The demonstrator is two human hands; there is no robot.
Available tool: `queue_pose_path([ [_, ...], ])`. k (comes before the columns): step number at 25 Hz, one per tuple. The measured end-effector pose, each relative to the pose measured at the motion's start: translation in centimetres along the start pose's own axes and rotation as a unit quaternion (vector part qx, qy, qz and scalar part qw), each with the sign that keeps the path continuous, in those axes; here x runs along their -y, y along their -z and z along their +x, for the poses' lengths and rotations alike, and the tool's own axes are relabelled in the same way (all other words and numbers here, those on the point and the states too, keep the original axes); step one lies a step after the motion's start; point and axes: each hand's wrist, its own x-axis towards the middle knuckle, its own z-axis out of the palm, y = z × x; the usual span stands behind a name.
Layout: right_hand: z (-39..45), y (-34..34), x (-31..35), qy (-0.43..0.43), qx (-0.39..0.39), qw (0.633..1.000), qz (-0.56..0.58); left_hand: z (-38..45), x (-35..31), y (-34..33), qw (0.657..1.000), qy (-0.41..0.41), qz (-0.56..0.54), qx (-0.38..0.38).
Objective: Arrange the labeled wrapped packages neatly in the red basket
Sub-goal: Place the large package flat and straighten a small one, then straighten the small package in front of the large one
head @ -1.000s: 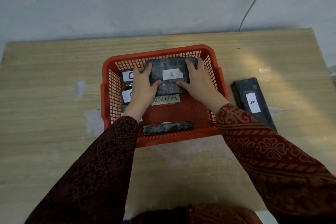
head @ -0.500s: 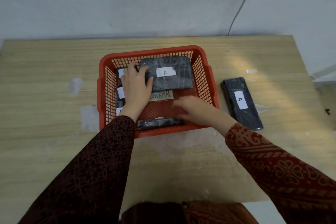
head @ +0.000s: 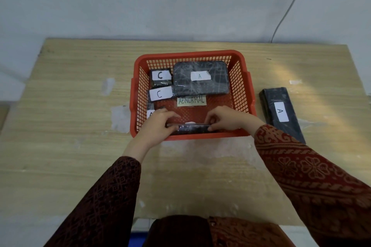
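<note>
Down at the near wall of the red basket (head: 249,94), both hands grip one thin wrapped package (head: 191,128) that stands on its long edge against that wall. The left hand (head: 158,124) curls over its left end, fingers bent around the dark wrapping; the right hand (head: 224,119) pinches its right end between thumb and fingertips. A sliver of white label shows along the package's top edge, its letter unreadable.

Farther in, a pale slip reading ABNORMAL (head: 191,100) lies flat on the basket floor. Beyond it, at the far right, a large package marked A (head: 200,78) lies flat with its label up. Just left of it sit two small packages marked C, the far one (head: 161,78) touching the back wall and the near one (head: 160,94) just in front of it. A further small package (head: 150,112) sits in the left near part of the basket, partly hidden by the left hand; its label seems to begin with A, though I cannot tell for sure.

Outside the basket, to its right on the wooden worktop (head: 80,146), a long dark package marked A (head: 281,112) lies flat, apart from the basket wall. Patterned dark red sleeves cover both forearms.
</note>
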Motion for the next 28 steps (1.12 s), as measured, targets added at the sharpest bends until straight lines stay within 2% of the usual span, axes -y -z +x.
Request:
queue_pose_path([
  [3, -1.2, 1.0, -0.3, 0.017, -0.001, 0.993, 0.115, 0.2, 0.1, 0.4, 1.0, -0.022, -0.017, 0.013],
  [6, -2.4, 1.8, -0.7, 0.011, -0.051, 0.978, 0.2, 0.7, 0.1, 1.0, 0.997, -0.025, -0.074, 0.005],
  [10, -3.5, 2.7, -0.4, -0.004, -0.083, 0.921, 0.379, 1.2, -0.5, 1.1, 0.985, 0.017, -0.169, -0.033],
  [14, -3.3, 1.8, 0.0, -0.034, -0.162, 0.92, 0.356, 2.4, -0.5, 0.3, 0.964, 0.079, -0.235, -0.101],
  [17, -2.4, 0.4, -0.1, -0.121, -0.243, 0.878, 0.395, 2.7, -0.4, -0.3, 0.927, 0.152, -0.312, -0.145],
  [19, -1.9, -0.6, -0.3, -0.162, -0.301, 0.883, 0.321, 2.9, -0.7, -0.8, 0.935, 0.159, -0.265, -0.176],
  [21, -1.4, -1.2, -0.4, -0.16, -0.343, 0.887, 0.265, 3.3, -1.7, -1.2, 0.965, 0.108, -0.152, -0.185],
  [24, -0.9, -1.2, -0.4, -0.167, -0.38, 0.878, 0.238, 4.0, -2.9, -1.8, 0.99, 0.038, -0.016, -0.133],
  [28, 0.5, -1.6, -1.3, -0.176, -0.405, 0.887, 0.137, 5.0, -2.7, -2.4, 0.988, 0.039, 0.113, -0.099],
])
